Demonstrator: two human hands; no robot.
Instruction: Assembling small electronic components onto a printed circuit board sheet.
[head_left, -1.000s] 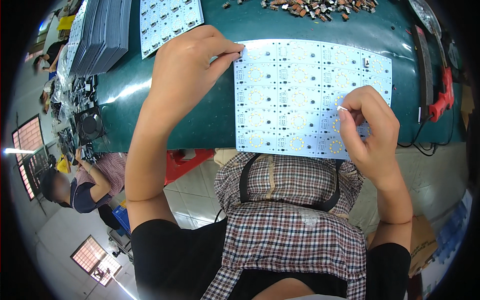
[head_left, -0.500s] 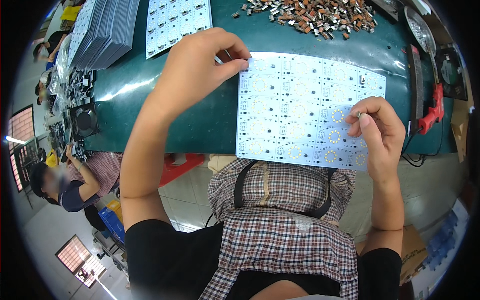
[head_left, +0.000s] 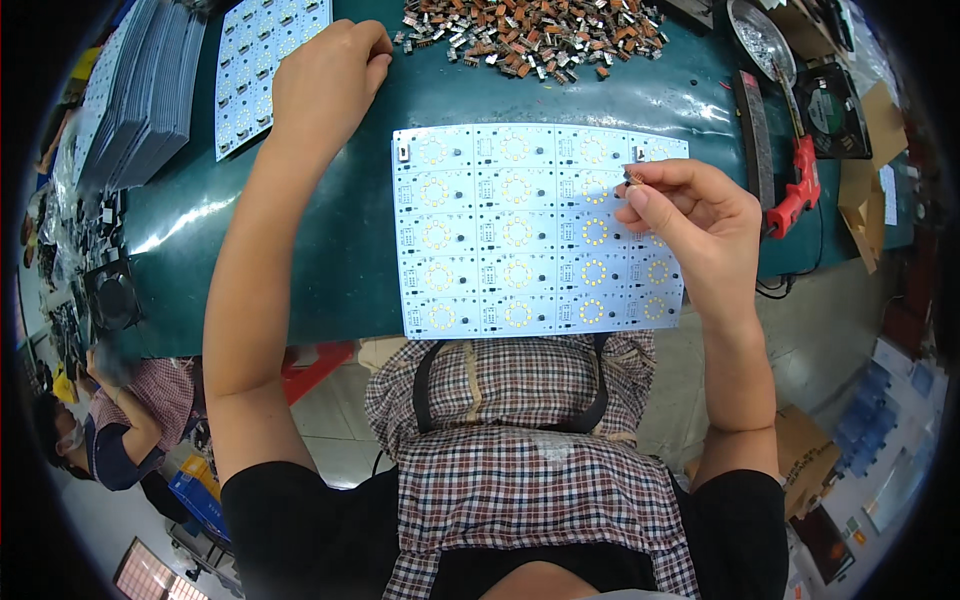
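Note:
A light-blue circuit board panel [head_left: 517,235], with rings of yellow LEDs in a grid, lies flat in front of me. Small slide switches sit at its far edge, one at the far left corner [head_left: 403,150] and another [head_left: 641,154] towards the right. My right hand [head_left: 700,215] pinches a small slide switch [head_left: 632,178] with metal pins, over the right side of the panel. Off the panel's far left corner, my left hand [head_left: 330,85] is raised with loosely bent fingers, thumb and forefinger slightly apart, nothing visible between them.
A heap of brown and silver switches [head_left: 535,35] spreads along the far side of the green table [head_left: 300,240]. Another panel [head_left: 250,75] and a panel stack [head_left: 140,100] are at far left. A red-handled tool [head_left: 800,190] lies right. A co-worker [head_left: 120,430] sits at left.
My left hand has left the panel's far left corner, moving left and away; a switch now shows there. My right hand, still holding its switch, has moved towards the far edge. The view has shifted.

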